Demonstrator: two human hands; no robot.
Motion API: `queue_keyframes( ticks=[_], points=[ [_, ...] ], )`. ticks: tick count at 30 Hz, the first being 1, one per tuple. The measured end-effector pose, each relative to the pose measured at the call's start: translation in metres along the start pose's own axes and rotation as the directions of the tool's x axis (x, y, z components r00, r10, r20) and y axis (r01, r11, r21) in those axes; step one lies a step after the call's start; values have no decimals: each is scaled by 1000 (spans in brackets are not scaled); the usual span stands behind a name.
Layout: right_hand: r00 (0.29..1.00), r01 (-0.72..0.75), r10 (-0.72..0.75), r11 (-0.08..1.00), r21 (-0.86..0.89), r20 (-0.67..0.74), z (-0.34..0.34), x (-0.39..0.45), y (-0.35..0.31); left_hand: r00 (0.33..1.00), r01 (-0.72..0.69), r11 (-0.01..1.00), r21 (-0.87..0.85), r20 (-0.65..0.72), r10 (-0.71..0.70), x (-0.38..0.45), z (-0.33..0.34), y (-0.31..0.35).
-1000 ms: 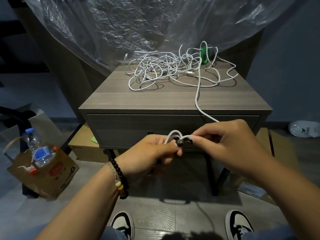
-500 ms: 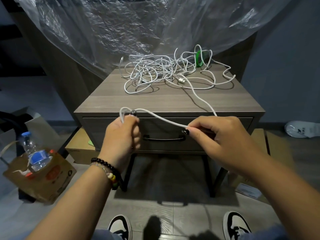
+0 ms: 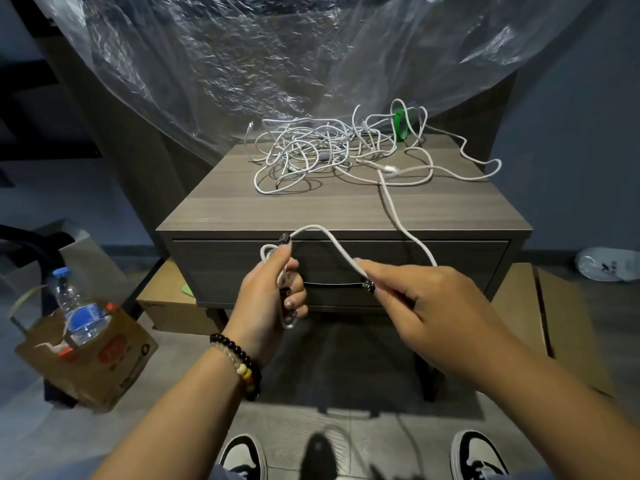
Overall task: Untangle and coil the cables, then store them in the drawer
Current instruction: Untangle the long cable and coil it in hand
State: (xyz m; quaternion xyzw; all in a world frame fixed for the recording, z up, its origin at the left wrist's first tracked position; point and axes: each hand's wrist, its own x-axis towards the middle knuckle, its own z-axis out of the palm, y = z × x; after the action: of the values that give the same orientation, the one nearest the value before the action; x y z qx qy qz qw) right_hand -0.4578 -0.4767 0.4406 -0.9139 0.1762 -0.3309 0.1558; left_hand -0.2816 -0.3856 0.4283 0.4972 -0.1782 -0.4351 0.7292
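A tangle of white cables (image 3: pixel 311 152) lies at the back of the grey bedside table (image 3: pixel 263 209). One white cable (image 3: pixel 393 209) runs from the tangle over the table's front edge to my hands. My left hand (image 3: pixel 275 299) grips a small coil of that cable in front of the drawer. My right hand (image 3: pixel 422 299) pinches the same cable between thumb and fingers, and a loose arc of it spans the gap between both hands. The drawer (image 3: pixel 433 261) below the tabletop is closed, its dark handle partly hidden behind my hands.
A green item (image 3: pixel 400 124) stands behind the tangle. Clear plastic sheeting (image 3: pixel 277 57) hangs over the back. A paper bag with a water bottle (image 3: pixel 74 306) sits on the floor at left. Cardboard boxes (image 3: pixel 561 306) lie under and right of the table. My shoes show below.
My left hand went from meeting the right hand to holding a coil apart at the left. The cable between the hands went from taut to a slack arc. More cable left the tabletop.
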Motion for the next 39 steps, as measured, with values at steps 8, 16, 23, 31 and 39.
queue_keyframes(
  ticks=[8,16,23,31,39],
  points=[
    [973,223,-181,900,-374,145,15,-8,-13,991,-82,980,180,117,61,0,3,-7],
    [966,219,-144,895,-388,213,20,-12,-22,982,-174,901,397,5,187,1,11,-9],
    [969,202,-126,899,-388,212,18,-14,-21,969,-211,820,532,4,246,1,12,-8],
    [975,174,-116,931,-322,190,20,-12,-24,956,-224,812,539,-42,292,1,15,-9],
    [962,140,-100,980,-144,256,16,-17,-38,994,-90,929,-360,-96,59,1,13,18]
  ],
)
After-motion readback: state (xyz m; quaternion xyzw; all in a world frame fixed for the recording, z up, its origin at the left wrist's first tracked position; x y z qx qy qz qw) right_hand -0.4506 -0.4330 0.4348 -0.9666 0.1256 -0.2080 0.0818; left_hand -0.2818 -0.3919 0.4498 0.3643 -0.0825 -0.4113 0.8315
